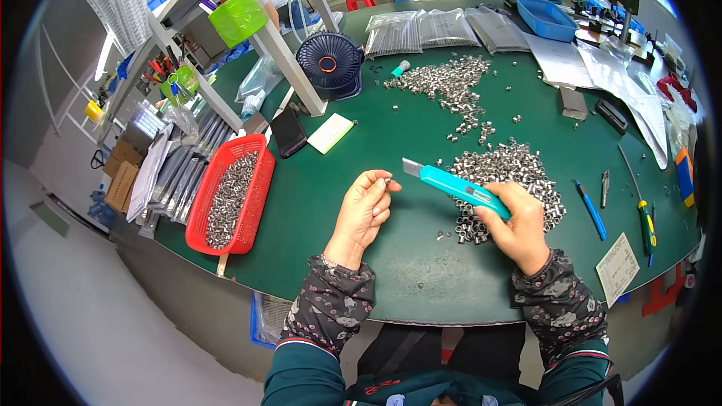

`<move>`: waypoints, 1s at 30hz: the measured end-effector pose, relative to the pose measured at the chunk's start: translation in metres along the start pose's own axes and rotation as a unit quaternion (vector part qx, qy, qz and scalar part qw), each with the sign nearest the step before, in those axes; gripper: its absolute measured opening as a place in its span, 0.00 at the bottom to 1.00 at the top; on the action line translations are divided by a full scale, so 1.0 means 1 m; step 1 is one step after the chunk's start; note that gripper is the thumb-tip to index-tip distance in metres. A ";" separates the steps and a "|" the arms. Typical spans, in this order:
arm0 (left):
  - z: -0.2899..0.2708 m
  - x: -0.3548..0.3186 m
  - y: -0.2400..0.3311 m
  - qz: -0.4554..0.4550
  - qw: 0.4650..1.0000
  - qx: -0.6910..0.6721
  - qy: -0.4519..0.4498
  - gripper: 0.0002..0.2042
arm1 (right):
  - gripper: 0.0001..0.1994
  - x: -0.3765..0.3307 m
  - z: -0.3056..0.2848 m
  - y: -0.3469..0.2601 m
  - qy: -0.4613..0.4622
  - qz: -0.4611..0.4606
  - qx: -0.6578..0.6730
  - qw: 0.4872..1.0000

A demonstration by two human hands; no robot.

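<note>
My right hand (519, 224) is wrapped round a teal utility knife (459, 186), its blade out and angled to the upper left. Just left of the blade tip, my left hand (361, 212) is closed in a pinch on a small metal sleeve (388, 180), mostly covered by the fingertips. Blade and sleeve are a short gap apart. Beneath the knife and right hand lies a heap of small shiny metal sleeves (519, 169). A looser spread of the same parts (444, 83) reaches toward the far side of the green table (398, 278).
To the left, a red basket (257, 210) holds more metal parts, beside a phone (289, 133), a notepad (329, 134) and a dark fan (329, 64). On the right lie a blue-handled tool (593, 214), a screwdriver (645, 222) and a paper slip (618, 269). Bagged parts (444, 28) line the back.
</note>
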State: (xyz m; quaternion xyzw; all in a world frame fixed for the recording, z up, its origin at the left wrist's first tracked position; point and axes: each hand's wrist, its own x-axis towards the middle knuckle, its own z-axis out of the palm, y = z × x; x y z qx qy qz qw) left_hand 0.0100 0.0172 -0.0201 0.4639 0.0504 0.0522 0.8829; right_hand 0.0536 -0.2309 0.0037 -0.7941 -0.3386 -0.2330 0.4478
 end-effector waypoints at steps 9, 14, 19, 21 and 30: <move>0.006 0.000 0.001 0.031 0.998 0.058 0.023 0.06 | 0.13 -0.001 0.000 0.003 -0.084 0.062 0.031 0.994; 0.005 -0.001 0.001 0.044 0.995 0.081 0.026 0.06 | 0.13 0.001 -0.002 0.000 -0.115 0.081 0.039 0.989; 0.004 0.000 -0.001 0.062 0.991 0.116 0.021 0.06 | 0.13 -0.001 -0.001 0.003 -0.132 0.089 0.053 0.986; 0.004 -0.001 -0.001 0.060 0.989 0.132 0.015 0.06 | 0.12 -0.002 0.000 0.005 -0.132 0.100 0.059 0.984; 0.009 -0.002 -0.002 0.049 0.995 0.079 0.023 0.06 | 0.12 0.004 -0.008 0.005 -0.032 0.135 0.136 0.981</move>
